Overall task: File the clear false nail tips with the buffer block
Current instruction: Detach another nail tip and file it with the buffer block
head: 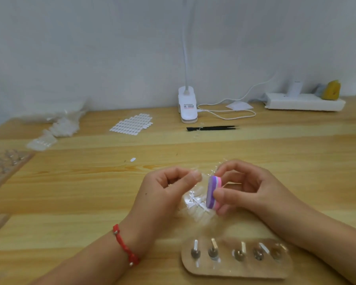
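Pinching tight, the left hand has thumb and forefinger closed on a clear nail tip, small and blurred, just at 10 o'clock of the buffer block. And the right hand grips that block, thumb on its pink side, curled fingers over its top end. The block's long axis runs almost straight from 12 to 6 o'clock, top end leaning a touch toward 1; the purple face looks to 9 o'clock at the left hand, the pink layer to 3 at the right palm. Both hands are over a loose pile of clear tips on the wooden table, middle of the view. At 6 o'clock of the pile, low in the view, lies a rounded board with five pegs in a row. A red bracelet circles the left wrist. Up at 12 o'clock, against the wall, a white clip lamp base carries a label with a red patch, its print too small to read; black tweezers lie just below it, long axis 9 to 3. A sheet of white tabs sits at 11, one stray tab nearer. A white power strip is at 1. A broad stretch of wood lies between the hands and the tweezers, and another runs out to 9 o'clock as far as a tray at the left edge.
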